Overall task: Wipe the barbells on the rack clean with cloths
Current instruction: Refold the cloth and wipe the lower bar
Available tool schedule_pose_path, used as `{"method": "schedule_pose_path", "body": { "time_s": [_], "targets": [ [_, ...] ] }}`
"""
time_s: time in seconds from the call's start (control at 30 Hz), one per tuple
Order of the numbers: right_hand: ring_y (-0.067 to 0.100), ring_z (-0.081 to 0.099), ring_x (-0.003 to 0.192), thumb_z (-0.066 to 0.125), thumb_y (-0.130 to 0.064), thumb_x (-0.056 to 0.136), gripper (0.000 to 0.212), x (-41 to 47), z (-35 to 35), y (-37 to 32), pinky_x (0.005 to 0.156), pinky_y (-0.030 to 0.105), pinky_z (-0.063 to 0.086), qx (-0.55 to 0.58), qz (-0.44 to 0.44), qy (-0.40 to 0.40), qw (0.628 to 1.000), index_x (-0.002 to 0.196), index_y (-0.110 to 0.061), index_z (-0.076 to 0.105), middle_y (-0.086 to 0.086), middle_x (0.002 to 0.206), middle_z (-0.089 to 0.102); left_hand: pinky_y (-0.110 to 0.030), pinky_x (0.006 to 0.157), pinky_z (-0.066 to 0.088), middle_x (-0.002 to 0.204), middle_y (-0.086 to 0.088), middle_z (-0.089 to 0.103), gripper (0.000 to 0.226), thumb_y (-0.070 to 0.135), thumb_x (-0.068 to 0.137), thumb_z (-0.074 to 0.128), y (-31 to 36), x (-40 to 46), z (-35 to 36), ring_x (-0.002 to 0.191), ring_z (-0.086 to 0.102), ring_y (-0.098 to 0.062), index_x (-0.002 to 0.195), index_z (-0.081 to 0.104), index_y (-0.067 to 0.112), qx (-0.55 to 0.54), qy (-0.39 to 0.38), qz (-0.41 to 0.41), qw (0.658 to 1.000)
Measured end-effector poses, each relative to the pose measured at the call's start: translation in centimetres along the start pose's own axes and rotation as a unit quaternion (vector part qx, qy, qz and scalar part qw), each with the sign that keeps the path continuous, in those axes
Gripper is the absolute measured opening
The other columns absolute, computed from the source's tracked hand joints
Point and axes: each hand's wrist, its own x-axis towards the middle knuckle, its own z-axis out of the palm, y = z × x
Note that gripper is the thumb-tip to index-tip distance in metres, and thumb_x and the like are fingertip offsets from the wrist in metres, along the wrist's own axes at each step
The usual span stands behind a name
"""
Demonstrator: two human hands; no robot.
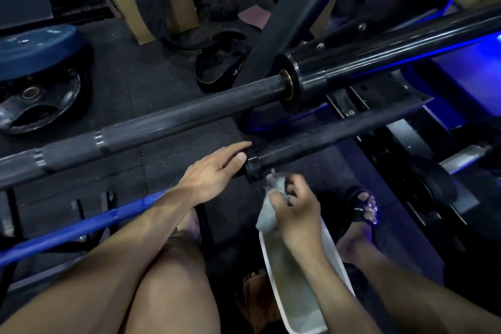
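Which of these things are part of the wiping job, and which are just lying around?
Job: cloth held in right hand; white tub; upper barbell; lower bar, touched by left hand.

Lying about: weight plates, black belt, cardboard boxes.

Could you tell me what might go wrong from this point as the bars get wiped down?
1. The right hand holds the white cloth bunched above the white tub; if wet, it may drip onto the floor near the sandalled foot.
2. The left hand rests open by the lower bar's collar; its fingers could get pinched if the bar rolls.
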Motion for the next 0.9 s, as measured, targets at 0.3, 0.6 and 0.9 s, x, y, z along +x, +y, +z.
{"method": "schedule_pose_path", "body": {
  "time_s": [0.3, 0.6, 0.9],
  "targets": [
    [0.017, 0.063, 0.081, 0.067, -0.018, 0.092, 0.006, 3.4, 4.0, -2.9, 0.075, 0.036, 0.053, -0.063, -0.203, 0.013, 0.977, 0.094, -0.013, 0.069, 0.000, 0.095, 0.061, -0.040, 0.105, 0.047, 0.128, 0.026, 0.062, 0.032, 0.056, 0.099, 0.035, -0.5, 0.5, 0.2, 0.122, 0.058, -0.008, 0.125, 0.050, 0.067, -0.048, 0.015, 0.007, 0.999],
    [0.034, 0.064, 0.075, 0.055, -0.030, 0.094, 0.024, 1.7, 5.6, -1.0, 0.056, 0.040, 0.049, -0.196, -0.285, 0.065, 0.936, 0.113, -0.016, 0.059, 0.009, 0.108, 0.061, -0.041, 0.109, 0.044, 0.130, 0.032, 0.058, 0.037, 0.050, 0.104, 0.036, -0.6, 0.8, 0.4, 0.125, 0.056, -0.003, 0.137, 0.046, 0.064, -0.048, 0.026, 0.008, 0.998],
    [0.018, 0.066, 0.083, 0.059, -0.022, 0.096, 0.013, 4.0, 0.2, -1.7, 0.074, 0.030, 0.048, -0.025, -0.141, 0.161, 0.977, 0.103, -0.012, 0.064, 0.000, 0.091, 0.069, -0.048, 0.115, 0.038, 0.146, 0.027, 0.052, 0.043, 0.070, 0.099, 0.024, -0.8, 0.7, 0.5, 0.140, 0.046, -0.008, 0.139, 0.038, 0.068, -0.041, 0.033, 0.014, 0.999]
  ]
}}
